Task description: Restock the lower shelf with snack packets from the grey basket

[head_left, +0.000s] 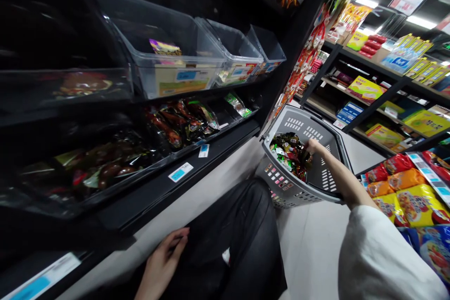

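Observation:
Stretched forward, my right arm reaches into a grey plastic shopping basket (318, 192) on the floor. There my right hand (314, 146) is closed at a dark, shiny snack packet (303, 155), its fingertips partly hidden. Several small green, white and dark packets (285, 150) lie heaped around it in the basket. My left hand (168, 258) rests by my dark trouser leg with its fingers loosely bent, the thumb a little apart and nothing visible in it. The nearest shelf edge is just left of that hand.
Black shelving on the left holds clear plastic bins (176, 56) and, below, trays of vacuum-packed food (186, 119). Price labels (181, 172) line its edge. Bright snack bags (418, 197) are stacked at right. Shelves with yellow boxes (367, 89) stand beyond the basket.

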`<state>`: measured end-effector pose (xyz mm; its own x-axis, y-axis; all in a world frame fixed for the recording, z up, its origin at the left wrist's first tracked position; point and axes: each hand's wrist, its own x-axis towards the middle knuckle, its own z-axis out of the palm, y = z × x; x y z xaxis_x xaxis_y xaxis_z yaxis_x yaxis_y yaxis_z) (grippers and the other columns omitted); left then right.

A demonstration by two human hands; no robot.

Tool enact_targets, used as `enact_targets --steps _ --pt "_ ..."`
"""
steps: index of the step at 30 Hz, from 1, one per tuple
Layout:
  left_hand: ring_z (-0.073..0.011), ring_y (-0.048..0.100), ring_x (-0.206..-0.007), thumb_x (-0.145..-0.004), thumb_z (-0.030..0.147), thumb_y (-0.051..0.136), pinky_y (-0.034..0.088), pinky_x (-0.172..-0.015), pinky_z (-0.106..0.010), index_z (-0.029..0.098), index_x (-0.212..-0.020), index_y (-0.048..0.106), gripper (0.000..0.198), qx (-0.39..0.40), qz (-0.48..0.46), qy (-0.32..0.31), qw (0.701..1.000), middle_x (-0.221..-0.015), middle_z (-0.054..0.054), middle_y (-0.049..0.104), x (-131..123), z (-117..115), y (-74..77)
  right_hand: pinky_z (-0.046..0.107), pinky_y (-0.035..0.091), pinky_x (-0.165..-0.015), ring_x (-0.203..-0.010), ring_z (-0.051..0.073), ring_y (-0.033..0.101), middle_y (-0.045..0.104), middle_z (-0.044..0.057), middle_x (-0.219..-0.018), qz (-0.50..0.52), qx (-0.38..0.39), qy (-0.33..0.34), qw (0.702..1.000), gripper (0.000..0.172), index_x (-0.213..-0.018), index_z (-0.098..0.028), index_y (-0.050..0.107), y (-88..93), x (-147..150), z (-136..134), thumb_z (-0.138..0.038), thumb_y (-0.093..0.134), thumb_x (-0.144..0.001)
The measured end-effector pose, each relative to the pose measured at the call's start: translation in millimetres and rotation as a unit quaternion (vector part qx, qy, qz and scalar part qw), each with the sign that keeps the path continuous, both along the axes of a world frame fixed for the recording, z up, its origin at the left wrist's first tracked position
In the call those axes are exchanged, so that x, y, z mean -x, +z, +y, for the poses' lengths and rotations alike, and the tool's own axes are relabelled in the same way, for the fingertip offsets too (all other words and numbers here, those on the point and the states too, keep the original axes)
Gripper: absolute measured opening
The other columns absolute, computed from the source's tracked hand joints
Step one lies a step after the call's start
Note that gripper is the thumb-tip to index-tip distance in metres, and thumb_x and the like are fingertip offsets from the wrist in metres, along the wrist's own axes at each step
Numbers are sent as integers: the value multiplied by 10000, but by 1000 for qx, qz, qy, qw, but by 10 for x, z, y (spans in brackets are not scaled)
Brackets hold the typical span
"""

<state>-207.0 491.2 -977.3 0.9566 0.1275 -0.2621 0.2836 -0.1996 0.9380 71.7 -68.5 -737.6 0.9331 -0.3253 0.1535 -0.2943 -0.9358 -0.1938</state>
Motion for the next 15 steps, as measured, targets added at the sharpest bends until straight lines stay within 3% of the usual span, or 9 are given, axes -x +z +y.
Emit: enact_targets --steps 5,8,15 --pt "-306 707 -1067 -741 729 622 580 -935 -422 230 -1091 711 616 0 2 -8 1000 -1194 -83 742 -16 8 -31 247 502 -745 -748 148 626 675 31 -740 76 -36 -10 996 20 -785 -130 708 192 -84 -283 -110 710 -785" --pt "-306 710 -1058 -740 732 616 585 -922 -417 231 -1085 712 616 2 -3 -10 1000 -1195 -84 743 -17 7 -40 228 458 -721 -730 154 597 678 43 -715 55 -75 -13 996 137 -766 -133 727 240 -99 -366 -46 633 -716" --pt "-308 716 -1041 -745 726 606 566 -962 -452 232 -1068 722 602 -16 -5 -7 1000 -1167 -86 754 -7 -13 44 210 404 -577 -623 105 497 665 57 -807 11 -236 14 972 286 -1016 -100 700 269 -117 -322 -125 569 -763"
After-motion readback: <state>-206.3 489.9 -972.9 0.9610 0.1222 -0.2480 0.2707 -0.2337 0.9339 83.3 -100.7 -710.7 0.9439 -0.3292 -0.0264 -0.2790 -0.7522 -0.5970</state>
